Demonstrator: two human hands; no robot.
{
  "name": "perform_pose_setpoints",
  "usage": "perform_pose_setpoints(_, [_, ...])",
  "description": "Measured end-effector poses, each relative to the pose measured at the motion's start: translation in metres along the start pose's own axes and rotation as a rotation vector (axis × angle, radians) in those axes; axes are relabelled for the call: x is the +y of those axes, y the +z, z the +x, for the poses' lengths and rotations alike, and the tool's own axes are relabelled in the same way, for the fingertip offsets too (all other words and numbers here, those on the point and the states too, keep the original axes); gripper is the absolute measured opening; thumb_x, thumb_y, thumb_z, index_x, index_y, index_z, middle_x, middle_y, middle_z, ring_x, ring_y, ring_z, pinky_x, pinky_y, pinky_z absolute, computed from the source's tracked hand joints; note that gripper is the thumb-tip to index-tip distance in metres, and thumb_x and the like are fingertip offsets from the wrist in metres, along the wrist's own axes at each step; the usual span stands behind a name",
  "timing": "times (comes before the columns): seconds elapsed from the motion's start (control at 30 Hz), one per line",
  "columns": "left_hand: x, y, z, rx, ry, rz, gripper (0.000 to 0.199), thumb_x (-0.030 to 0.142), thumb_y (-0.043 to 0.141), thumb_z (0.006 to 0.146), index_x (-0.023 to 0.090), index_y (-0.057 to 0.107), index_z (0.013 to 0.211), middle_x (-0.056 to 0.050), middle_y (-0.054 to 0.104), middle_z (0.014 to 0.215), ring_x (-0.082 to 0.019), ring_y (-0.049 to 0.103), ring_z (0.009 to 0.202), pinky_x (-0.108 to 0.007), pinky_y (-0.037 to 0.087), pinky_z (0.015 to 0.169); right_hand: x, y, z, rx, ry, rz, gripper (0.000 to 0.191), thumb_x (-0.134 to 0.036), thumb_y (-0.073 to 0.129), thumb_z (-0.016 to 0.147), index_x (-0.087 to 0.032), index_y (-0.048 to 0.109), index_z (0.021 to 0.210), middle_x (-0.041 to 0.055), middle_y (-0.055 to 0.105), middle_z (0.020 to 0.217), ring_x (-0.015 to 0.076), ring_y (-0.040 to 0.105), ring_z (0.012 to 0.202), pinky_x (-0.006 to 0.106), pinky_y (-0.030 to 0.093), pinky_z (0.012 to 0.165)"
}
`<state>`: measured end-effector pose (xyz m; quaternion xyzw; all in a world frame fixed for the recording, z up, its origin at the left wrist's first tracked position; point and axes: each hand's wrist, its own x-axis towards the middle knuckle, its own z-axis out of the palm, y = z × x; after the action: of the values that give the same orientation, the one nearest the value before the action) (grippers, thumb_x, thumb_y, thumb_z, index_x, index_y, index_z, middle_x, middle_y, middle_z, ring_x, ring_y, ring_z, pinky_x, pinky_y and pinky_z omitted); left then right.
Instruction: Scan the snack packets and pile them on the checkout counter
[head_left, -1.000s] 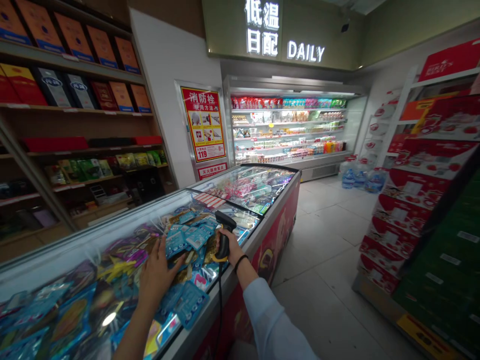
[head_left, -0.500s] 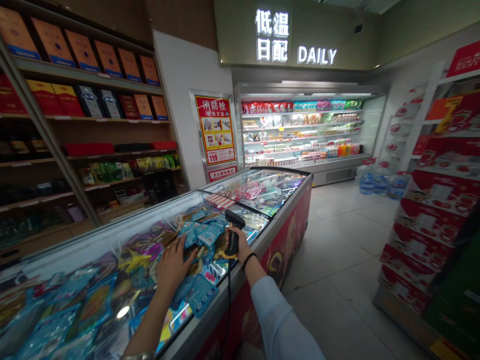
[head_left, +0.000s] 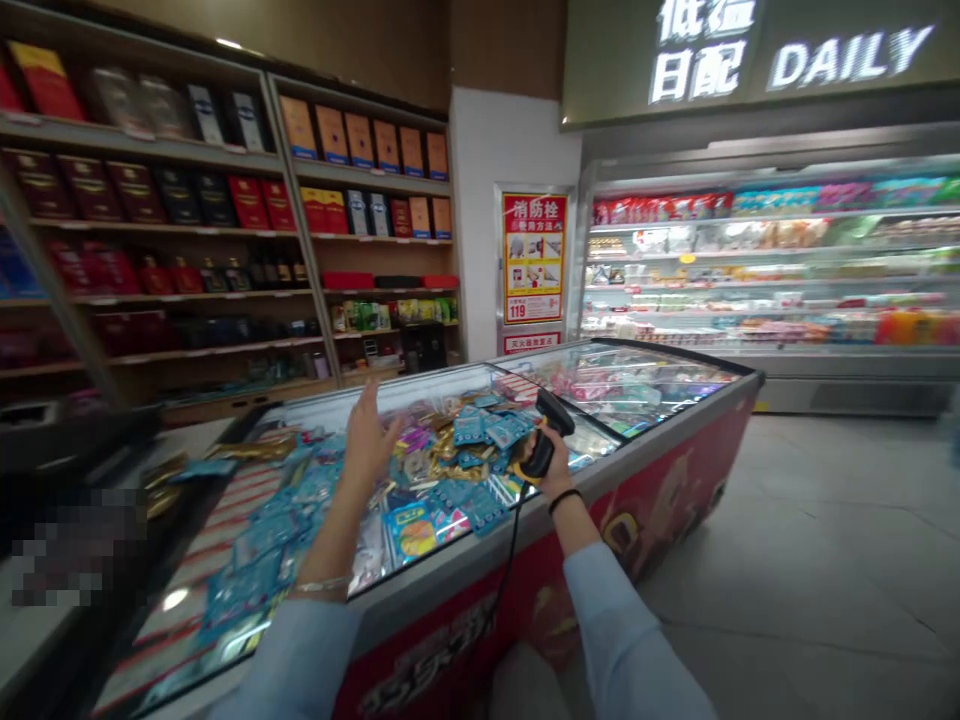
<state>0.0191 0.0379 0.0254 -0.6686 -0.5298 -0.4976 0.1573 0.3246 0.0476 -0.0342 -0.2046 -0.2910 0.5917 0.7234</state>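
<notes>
My left hand point(head_left: 369, 436) is raised with its fingers apart, just above a heap of blue foil packets point(head_left: 471, 480) in a glass-topped chest freezer point(head_left: 660, 440). It touches nothing I can see. My right hand point(head_left: 556, 474) grips a black handheld barcode scanner point(head_left: 551, 432) at the freezer's front rim. A black cable point(head_left: 504, 570) hangs from the scanner down the freezer's red side. Gold and multicoloured packets lie among the blue ones, and the pile spreads toward the lower left.
Wooden shelves point(head_left: 225, 228) of boxed goods stand behind the freezer. A lit refrigerated display case point(head_left: 772, 270) runs along the right, above a tiled floor point(head_left: 810, 540). A dark-edged counter point(head_left: 67, 530) with a blurred patch occupies the lower left.
My left hand has lifted off the packets and opened upward. The view has swung left, bringing more shelving and the counter into sight. My right hand still grips the scanner.
</notes>
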Motion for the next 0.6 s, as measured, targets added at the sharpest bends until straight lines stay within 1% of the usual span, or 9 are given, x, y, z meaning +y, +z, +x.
perform_pose_setpoints(0.07, [-0.027,-0.04,-0.002,0.026,-0.026,0.057,0.069,0.043,0.048,0.086,0.01,0.029,0.144,-0.019,0.035,0.149,-0.029,0.031,0.139,-0.046,0.026,0.113,0.005,0.022,-0.009,-0.073,0.007,-0.017,0.023,-0.034,0.066,0.064,-0.02,0.058,0.081,-0.0069,0.051,0.047,0.0097,0.046,0.036,0.021,0.037,0.036])
perform_pose_setpoints(0.13, [-0.059,-0.075,-0.012,0.044,-0.093,0.1,0.071,0.042,0.05,0.084,0.008,0.03,0.143,-0.021,0.037,0.147,-0.029,0.033,0.139,-0.045,0.027,0.114,0.016,0.046,-0.019,-0.148,0.028,-0.038,0.024,-0.034,0.066,0.066,-0.02,0.058,0.083,-0.0064,0.052,0.047,0.0099,0.047,0.035,0.021,0.037,0.036])
perform_pose_setpoints(0.2, [-0.093,-0.102,-0.027,0.027,-0.201,0.113,0.075,0.043,0.052,0.081,0.006,0.031,0.142,-0.022,0.04,0.145,-0.029,0.038,0.135,-0.044,0.03,0.112,0.034,0.068,-0.03,-0.213,0.076,-0.057,0.025,-0.034,0.067,0.066,-0.02,0.058,0.085,-0.0061,0.052,0.048,0.0102,0.048,0.035,0.022,0.037,0.036])
perform_pose_setpoints(0.27, [-0.124,-0.121,-0.045,-0.04,-0.334,0.099,0.076,0.045,0.053,0.077,0.007,0.035,0.139,-0.021,0.044,0.141,-0.03,0.046,0.129,-0.043,0.035,0.108,0.059,0.086,-0.043,-0.259,0.144,-0.069,0.025,-0.034,0.068,0.065,-0.019,0.059,0.083,-0.0058,0.053,0.047,0.0104,0.047,0.035,0.022,0.037,0.035])
perform_pose_setpoints(0.33, [-0.145,-0.134,-0.062,-0.156,-0.443,0.074,0.073,0.049,0.055,0.074,0.01,0.043,0.134,-0.018,0.052,0.135,-0.03,0.053,0.121,-0.043,0.04,0.103,0.087,0.101,-0.054,-0.294,0.222,-0.089,0.023,-0.034,0.07,0.064,-0.019,0.058,0.075,-0.0049,0.053,0.046,0.0109,0.047,0.034,0.023,0.037,0.034])
perform_pose_setpoints(0.4, [-0.158,-0.143,-0.076,-0.297,-0.513,0.072,0.069,0.053,0.06,0.067,0.014,0.054,0.124,-0.014,0.06,0.126,-0.03,0.056,0.115,-0.043,0.042,0.1,0.115,0.113,-0.062,-0.319,0.292,-0.122,0.022,-0.034,0.071,0.063,-0.019,0.056,0.069,-0.0038,0.054,0.046,0.0116,0.048,0.034,0.024,0.038,0.033])
perform_pose_setpoints(0.5, [-0.163,-0.148,-0.088,-0.48,-0.578,0.191,0.062,0.055,0.074,0.049,0.016,0.068,0.097,-0.015,0.064,0.116,-0.036,0.054,0.115,-0.045,0.039,0.101,0.149,0.128,-0.067,-0.36,0.381,-0.156,0.022,-0.033,0.072,0.062,-0.018,0.057,0.068,-0.0033,0.055,0.046,0.0117,0.048,0.033,0.024,0.04,0.033])
perform_pose_setpoints(0.57, [-0.165,-0.147,-0.09,-0.561,-0.6,0.286,0.056,0.051,0.081,0.035,0.017,0.07,0.078,-0.017,0.065,0.11,-0.042,0.05,0.117,-0.048,0.038,0.1,0.163,0.138,-0.066,-0.401,0.438,-0.157,0.021,-0.033,0.071,0.063,-0.017,0.059,0.07,-0.0028,0.055,0.047,0.0113,0.048,0.033,0.023,0.039,0.033])
perform_pose_setpoints(0.6, [-0.167,-0.146,-0.091,-0.593,-0.609,0.306,0.054,0.048,0.083,0.03,0.018,0.069,0.073,-0.016,0.066,0.105,-0.043,0.049,0.116,-0.048,0.039,0.098,0.168,0.143,-0.065,-0.427,0.469,-0.158,0.021,-0.033,0.07,0.064,-0.017,0.059,0.071,-0.0027,0.055,0.047,0.0112,0.048,0.033,0.023,0.039,0.033])
